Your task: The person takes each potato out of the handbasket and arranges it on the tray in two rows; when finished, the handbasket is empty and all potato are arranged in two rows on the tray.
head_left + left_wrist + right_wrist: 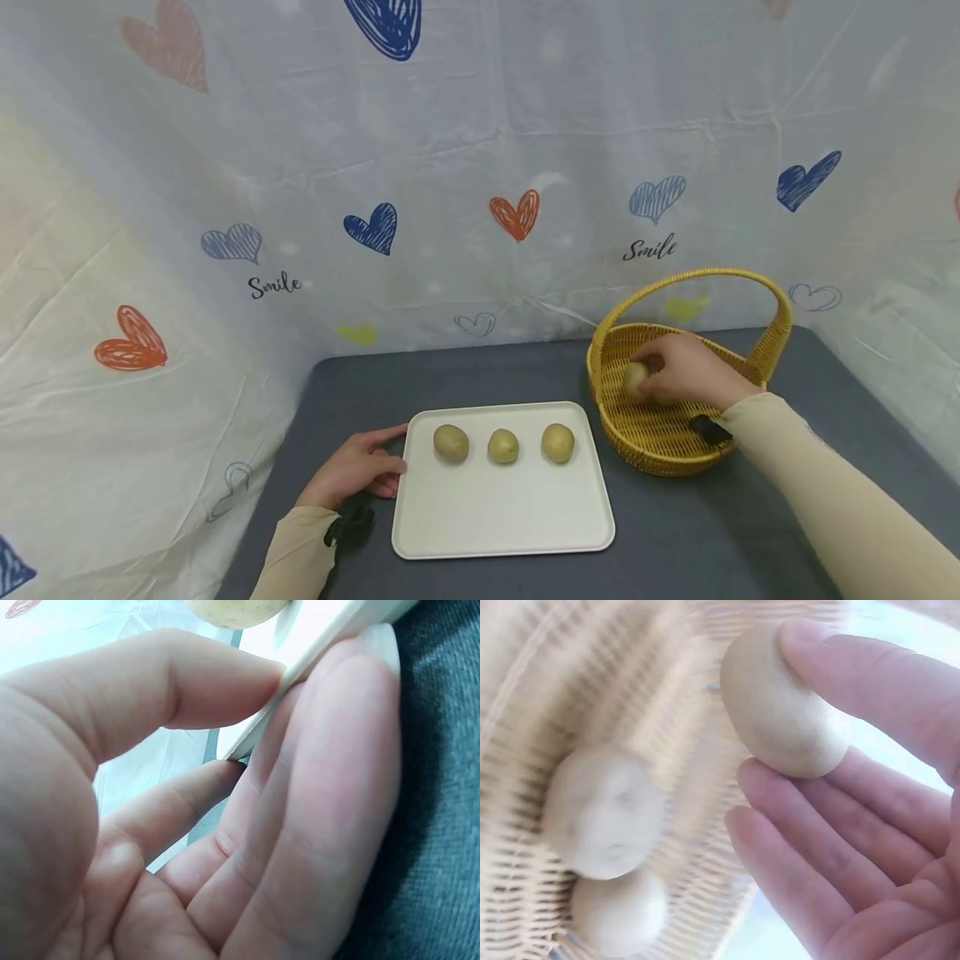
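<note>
In the head view my right hand point(686, 367) is inside the yellow wicker basket point(652, 450) and grips a potato point(635, 379) between thumb and fingers. The right wrist view shows that potato point(776, 705) held above the weave, with two other potatoes point(606, 814) touching each other in the basket. My left hand point(358, 467) pinches the left rim of the white tray point(502, 517); in the left wrist view its thumb point(225, 682) lies on the rim, with fingers on the outer side. Three potatoes point(503, 446) sit in a row on the tray's far half.
The basket stands right of the tray, its tall arched handle point(705, 273) rising over it. Both lie on a dark grey tabletop point(450, 375). Behind and at the sides hangs a pale curtain point(435, 150) printed with hearts.
</note>
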A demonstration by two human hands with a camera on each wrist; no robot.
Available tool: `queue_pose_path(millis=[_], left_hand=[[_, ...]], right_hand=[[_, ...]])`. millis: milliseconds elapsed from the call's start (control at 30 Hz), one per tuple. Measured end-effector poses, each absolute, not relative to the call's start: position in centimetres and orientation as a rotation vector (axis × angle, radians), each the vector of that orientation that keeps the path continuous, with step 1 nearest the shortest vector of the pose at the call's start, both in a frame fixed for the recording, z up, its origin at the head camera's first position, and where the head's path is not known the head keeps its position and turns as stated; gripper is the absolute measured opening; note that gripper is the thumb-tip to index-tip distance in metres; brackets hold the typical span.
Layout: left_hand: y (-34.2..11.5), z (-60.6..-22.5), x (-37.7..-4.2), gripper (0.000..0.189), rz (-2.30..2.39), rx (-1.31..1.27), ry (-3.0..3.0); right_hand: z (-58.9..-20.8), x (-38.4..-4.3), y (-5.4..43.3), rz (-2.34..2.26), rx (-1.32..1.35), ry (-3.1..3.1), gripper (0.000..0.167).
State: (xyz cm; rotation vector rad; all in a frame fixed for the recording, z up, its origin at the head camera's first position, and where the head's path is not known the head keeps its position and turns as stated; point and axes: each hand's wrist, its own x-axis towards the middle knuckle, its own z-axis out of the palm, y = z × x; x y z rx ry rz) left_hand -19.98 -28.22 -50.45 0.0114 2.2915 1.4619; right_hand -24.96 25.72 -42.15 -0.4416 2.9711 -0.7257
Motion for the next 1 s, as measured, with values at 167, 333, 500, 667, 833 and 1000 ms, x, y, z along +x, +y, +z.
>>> queue_pose_path(millis=[167, 333, 500, 667, 833, 1000], left_hand=[[-28.6, -50.4, -19.8, 0.081, 1.461, 0.004, 2.293], [-29.0, -50.3, -19.7, 0.080, 1.464, -0.009, 2.303], [-29.1, -50.5, -19.7, 0.079, 1.470, -0.015, 2.301], [-29.1, -50.8, -19.7, 0.079, 1.473, -0.010, 2.297], [-29.0, -50.8, -19.8, 0.078, 1.471, 0.014, 2.329], [-28.6, -50.8, -19.8, 0.076, 1.482, 0.046, 2.316]], right_hand=[[-41.1, -22.4, 25.2, -0.906, -0.380, 2.951, 0.059], [-41.0, -19.5, 23.9, -1.120, -0.338, 2.920, 0.065], [-42.2, -16.8, 22.4, -1.284, -0.320, 2.892, 0.062], [-43.3, -15.9, 19.8, -1.478, -0.406, 2.785, 0.058], [-44.8, -16.3, 15.3, -1.645, -0.466, 2.549, 0.057], [-46.8, -16.6, 10.1, -1.666, -0.522, 2.431, 0.053]])
